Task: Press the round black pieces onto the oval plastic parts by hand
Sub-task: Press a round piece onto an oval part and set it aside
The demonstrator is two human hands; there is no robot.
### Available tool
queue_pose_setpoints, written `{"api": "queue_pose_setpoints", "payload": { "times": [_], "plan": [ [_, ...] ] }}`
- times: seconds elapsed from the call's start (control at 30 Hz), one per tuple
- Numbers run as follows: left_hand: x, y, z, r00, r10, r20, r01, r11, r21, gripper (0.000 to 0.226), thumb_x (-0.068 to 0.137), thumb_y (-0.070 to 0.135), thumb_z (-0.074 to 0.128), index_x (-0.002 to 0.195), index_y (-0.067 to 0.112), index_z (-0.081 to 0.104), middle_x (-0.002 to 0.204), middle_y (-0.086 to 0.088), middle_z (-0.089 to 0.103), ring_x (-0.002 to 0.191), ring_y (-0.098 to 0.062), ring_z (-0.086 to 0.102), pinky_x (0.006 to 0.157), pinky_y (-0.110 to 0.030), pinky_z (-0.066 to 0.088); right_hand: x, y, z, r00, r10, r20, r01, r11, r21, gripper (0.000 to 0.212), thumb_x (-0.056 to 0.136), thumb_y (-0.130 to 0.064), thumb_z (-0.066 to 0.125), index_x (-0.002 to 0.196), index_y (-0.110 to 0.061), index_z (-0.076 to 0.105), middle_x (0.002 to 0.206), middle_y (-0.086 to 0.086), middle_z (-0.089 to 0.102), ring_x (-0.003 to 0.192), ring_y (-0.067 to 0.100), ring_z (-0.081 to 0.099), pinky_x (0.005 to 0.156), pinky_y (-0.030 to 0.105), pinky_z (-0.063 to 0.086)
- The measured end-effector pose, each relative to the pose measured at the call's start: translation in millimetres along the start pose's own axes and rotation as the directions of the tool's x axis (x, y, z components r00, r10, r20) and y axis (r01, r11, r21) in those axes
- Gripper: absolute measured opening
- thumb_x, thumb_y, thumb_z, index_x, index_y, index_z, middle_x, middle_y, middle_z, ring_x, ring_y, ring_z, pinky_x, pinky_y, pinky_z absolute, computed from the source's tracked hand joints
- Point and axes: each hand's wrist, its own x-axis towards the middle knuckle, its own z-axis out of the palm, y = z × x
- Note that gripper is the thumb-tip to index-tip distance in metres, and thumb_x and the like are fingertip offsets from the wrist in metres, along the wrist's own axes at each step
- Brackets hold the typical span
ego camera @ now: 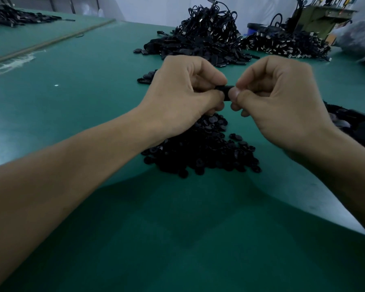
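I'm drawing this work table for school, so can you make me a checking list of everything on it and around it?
Surface: green mat, with a whitish scuffed patch at far left.
Job's things: small black part held in the air; heap of round black pieces under it; flat oval parts farther back.
Clutter: dark heap at the right edge; another dark pile far left.
Hands: left hand and right hand both pinch the small black part.
Cables: tangled black cable pile at the back.
Surroundings: machine, blue tub, plastic bag at far right.
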Motion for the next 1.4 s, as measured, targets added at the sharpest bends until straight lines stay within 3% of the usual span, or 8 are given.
{"api": "queue_pose_setpoints", "payload": {
  "times": [0.1, 0.27, 0.43, 0.57, 0.77, 1.0, 1.27, 1.4],
  "plan": [
    [0.3, 0.7, -0.1, 0.999, 0.027, -0.020, -0.026, 1.000, 0.016, 0.018, 0.083, 0.002, 0.075, 0.087, 0.018, 0.069, 0.078, -0.005, 0.077, 0.073, -0.020, 0.076, 0.073, -0.036, 0.064, -0.6, 0.1, 0.4, 0.999, 0.042, -0.023, -0.040, 0.995, 0.091, 0.023, 0.088, -0.008, 0.073, 0.080, -0.025, 0.060, 0.069, -0.002, 0.070, 0.067, 0.010, 0.072, 0.065, 0.028, 0.059],
    [0.2, -0.5, -1.4, 0.999, 0.043, -0.028, -0.041, 0.996, 0.085, 0.018, 0.080, 0.009, 0.077, 0.086, 0.024, 0.068, 0.081, -0.002, 0.077, 0.075, -0.017, 0.075, 0.078, -0.045, 0.062, -2.2, -1.7, 1.4, 0.999, -0.024, -0.042, 0.024, 1.000, 0.013, 0.025, 0.084, -0.010, 0.078, 0.076, -0.027, 0.061, 0.072, -0.002, 0.072, 0.069, 0.010, 0.072, 0.070, 0.038, 0.062],
    [-1.5, -1.9, 1.1, 0.988, 0.153, -0.039, -0.140, 0.965, 0.222, 0.012, 0.084, 0.013, 0.073, 0.091, 0.022, 0.067, 0.083, 0.005, 0.074, 0.074, -0.007, 0.071, 0.073, -0.031, 0.061, -3.6, -2.1, 2.0, 0.998, -0.037, -0.042, 0.036, 0.999, -0.022, 0.025, 0.083, -0.012, 0.080, 0.076, -0.028, 0.062, 0.073, -0.001, 0.072, 0.067, 0.010, 0.072, 0.068, 0.038, 0.062],
    [-1.0, -4.8, -2.3, 0.981, 0.181, -0.070, -0.151, 0.939, 0.309, 0.010, 0.085, 0.015, 0.072, 0.092, 0.020, 0.068, 0.080, 0.006, 0.073, 0.068, -0.005, 0.067, 0.067, -0.026, 0.057, -4.8, -5.3, 3.9, 0.998, -0.060, 0.024, 0.059, 0.996, 0.063, 0.027, 0.088, -0.002, 0.072, 0.082, -0.026, 0.063, 0.071, -0.002, 0.074, 0.067, 0.009, 0.073, 0.067, 0.025, 0.061],
    [0.5, -3.1, -4.3, 0.994, 0.110, -0.014, -0.105, 0.971, 0.215, 0.014, 0.086, 0.010, 0.073, 0.093, 0.020, 0.067, 0.085, 0.002, 0.075, 0.076, -0.009, 0.072, 0.078, -0.037, 0.061, -1.0, 1.4, -0.6, 0.996, -0.094, 0.002, 0.094, 0.996, -0.004, 0.019, 0.086, -0.014, 0.077, 0.089, -0.030, 0.067, 0.077, -0.009, 0.072, 0.073, 0.003, 0.071, 0.071, 0.021, 0.057],
    [0.0, -0.6, -7.8, 0.999, -0.001, 0.041, 0.000, 0.999, 0.037, 0.021, 0.086, 0.001, 0.074, 0.093, 0.018, 0.063, 0.073, -0.003, 0.075, 0.064, -0.010, 0.069, 0.067, -0.025, 0.058, 2.7, 12.3, -4.8, 0.990, 0.010, 0.142, -0.026, 0.993, 0.114, 0.010, 0.090, -0.017, 0.073, 0.090, -0.027, 0.074, 0.081, -0.003, 0.076, 0.068, 0.002, 0.067, 0.063, 0.017, 0.053],
    [0.9, -2.7, -8.3, 0.996, -0.088, 0.012, 0.089, 0.987, -0.135, 0.015, 0.082, -0.001, 0.078, 0.090, 0.011, 0.073, 0.078, -0.007, 0.077, 0.072, -0.018, 0.075, 0.069, -0.023, 0.059, 3.2, 11.3, -5.3, 0.992, 0.022, 0.123, -0.040, 0.989, 0.143, 0.004, 0.086, -0.015, 0.077, 0.085, -0.017, 0.073, 0.064, -0.008, 0.071, 0.056, -0.001, 0.061, 0.056, 0.011, 0.046],
    [-0.1, -1.8, -6.0, 0.997, -0.080, 0.002, 0.079, 0.990, -0.118, 0.016, 0.081, -0.003, 0.079, 0.089, 0.010, 0.073, 0.077, -0.009, 0.077, 0.070, -0.018, 0.076, 0.066, -0.022, 0.059, 3.3, 11.9, -6.6, 0.992, 0.035, 0.123, -0.045, 0.995, 0.085, 0.004, 0.086, -0.017, 0.077, 0.085, -0.016, 0.074, 0.072, -0.003, 0.072, 0.059, 0.000, 0.061, 0.058, 0.011, 0.046]
  ]
}}
